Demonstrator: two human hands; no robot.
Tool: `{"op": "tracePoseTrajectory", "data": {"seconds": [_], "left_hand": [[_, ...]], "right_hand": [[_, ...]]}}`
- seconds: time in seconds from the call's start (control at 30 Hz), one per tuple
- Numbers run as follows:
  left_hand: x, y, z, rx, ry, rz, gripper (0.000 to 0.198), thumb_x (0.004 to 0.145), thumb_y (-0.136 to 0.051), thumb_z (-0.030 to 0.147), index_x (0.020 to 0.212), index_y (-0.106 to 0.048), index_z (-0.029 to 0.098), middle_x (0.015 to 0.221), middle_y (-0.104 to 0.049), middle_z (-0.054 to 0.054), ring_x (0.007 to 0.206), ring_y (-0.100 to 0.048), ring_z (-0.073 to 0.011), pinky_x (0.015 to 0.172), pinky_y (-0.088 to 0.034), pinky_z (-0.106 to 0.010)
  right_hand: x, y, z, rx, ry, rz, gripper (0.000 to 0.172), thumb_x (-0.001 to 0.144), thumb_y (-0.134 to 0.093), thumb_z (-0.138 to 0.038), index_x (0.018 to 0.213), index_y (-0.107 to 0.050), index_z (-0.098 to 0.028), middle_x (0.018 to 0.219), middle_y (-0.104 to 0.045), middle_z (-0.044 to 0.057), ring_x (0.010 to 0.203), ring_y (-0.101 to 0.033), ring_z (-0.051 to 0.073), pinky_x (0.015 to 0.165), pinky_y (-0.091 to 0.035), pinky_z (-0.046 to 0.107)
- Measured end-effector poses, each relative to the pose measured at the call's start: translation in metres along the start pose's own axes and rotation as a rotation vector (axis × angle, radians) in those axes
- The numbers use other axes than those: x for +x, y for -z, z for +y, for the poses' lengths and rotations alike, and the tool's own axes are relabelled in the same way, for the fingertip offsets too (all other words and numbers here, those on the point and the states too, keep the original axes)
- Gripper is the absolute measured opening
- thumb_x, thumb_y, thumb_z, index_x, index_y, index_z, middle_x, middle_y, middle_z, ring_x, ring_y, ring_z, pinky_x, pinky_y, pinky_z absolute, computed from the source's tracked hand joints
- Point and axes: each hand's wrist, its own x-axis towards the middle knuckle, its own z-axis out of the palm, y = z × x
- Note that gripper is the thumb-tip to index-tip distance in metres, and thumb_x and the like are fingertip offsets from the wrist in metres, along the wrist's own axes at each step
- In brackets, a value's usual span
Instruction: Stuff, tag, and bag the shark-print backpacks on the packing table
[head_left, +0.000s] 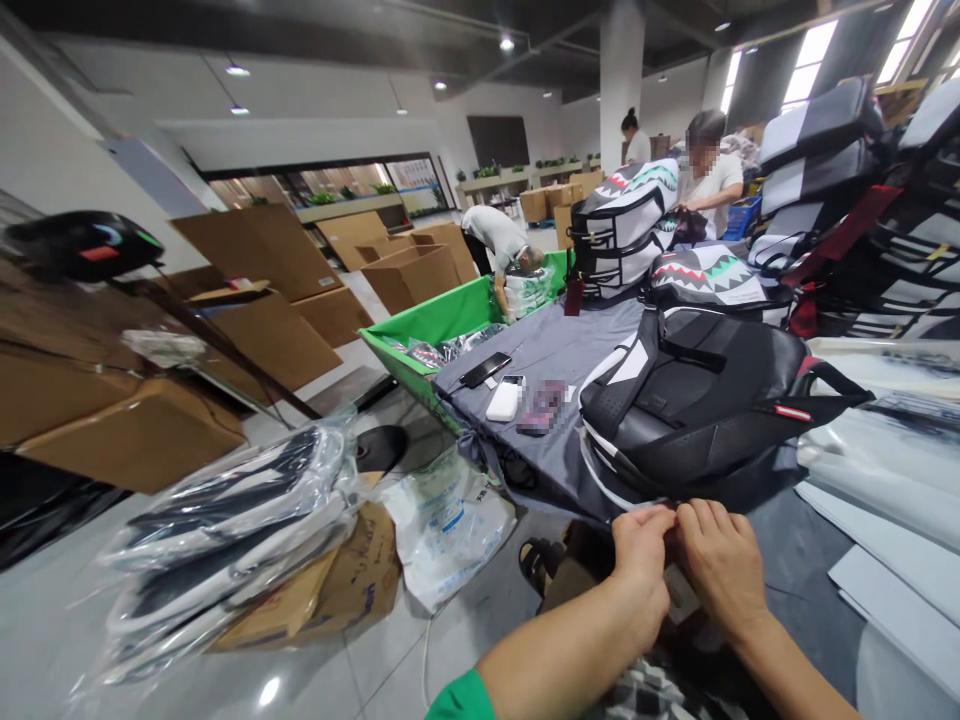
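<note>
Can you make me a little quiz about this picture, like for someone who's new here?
1. What are the fingertips of the left hand and right hand touching?
2. True or false: a smartphone lies on the grey cloth.
3. Which arm wears the green sleeve, left or right?

Key:
1. The lower edge of the black backpack
2. True
3. Left
</note>
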Motion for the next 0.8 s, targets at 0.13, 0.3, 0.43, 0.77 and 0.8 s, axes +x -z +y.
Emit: {"op": "tracePoseTrajectory", "data": {"seconds": [0.13, 0.3, 0.43, 0.77, 0.8], "left_hand": [[-0.017, 0.016, 0.003, -0.014, -0.018, -0.093, 0.025, 0.053, -0.084, 0.022, 0.075, -0.075, 0.015, 0.077, -0.073, -0.006, 0.074, -0.065, -0.0187, 0.075, -0.051, -0.031], [-0.016, 0.019, -0.018, -0.150, 0.078, -0.163, 0.035, 0.053, -0.088, 0.034, 0.078, -0.074, 0.014, 0.087, -0.075, -0.009, 0.083, -0.066, -0.0198, 0.083, -0.050, -0.032], [-0.001, 0.005, -0.028, -0.272, 0.030, -0.365, 0.050, 0.060, -0.091, 0.049, 0.091, -0.076, 0.012, 0.101, -0.075, -0.012, 0.103, -0.067, -0.0270, 0.101, -0.047, -0.039], [0.024, 0.009, -0.048, -0.255, 0.032, -0.415, 0.054, 0.054, -0.097, 0.042, 0.095, -0.075, 0.014, 0.105, -0.075, -0.012, 0.105, -0.069, -0.0262, 0.106, -0.044, -0.040], [0.026, 0.009, -0.048, -0.247, 0.028, -0.424, 0.055, 0.054, -0.098, 0.042, 0.095, -0.075, 0.015, 0.105, -0.075, -0.011, 0.103, -0.069, -0.0256, 0.106, -0.045, -0.040]], "right_hand": [[0.002, -0.002, 0.008, 0.072, 0.002, 0.025, 0.025, 0.097, -0.045, -0.012, 0.076, -0.052, -0.023, 0.071, -0.057, 0.003, 0.073, -0.051, 0.023, 0.070, -0.030, 0.036], [0.004, -0.008, 0.018, 0.294, -0.086, 0.052, 0.037, 0.106, -0.037, -0.033, 0.075, -0.055, -0.022, 0.069, -0.062, 0.003, 0.068, -0.056, 0.020, 0.067, -0.031, 0.033], [0.004, -0.009, 0.025, 0.581, -0.306, -0.078, 0.047, 0.101, -0.040, -0.053, 0.073, -0.062, -0.023, 0.070, -0.067, 0.002, 0.058, -0.057, 0.018, 0.064, -0.036, 0.032], [0.009, -0.011, 0.037, 0.691, -0.554, -0.289, 0.049, 0.087, -0.041, -0.066, 0.069, -0.061, -0.025, 0.065, -0.065, 0.004, 0.056, -0.057, 0.022, 0.059, -0.041, 0.035], [0.006, -0.010, 0.039, 0.649, -0.551, -0.235, 0.049, 0.088, -0.040, -0.066, 0.070, -0.061, -0.025, 0.068, -0.066, 0.006, 0.063, -0.060, 0.024, 0.063, -0.043, 0.037]]}}
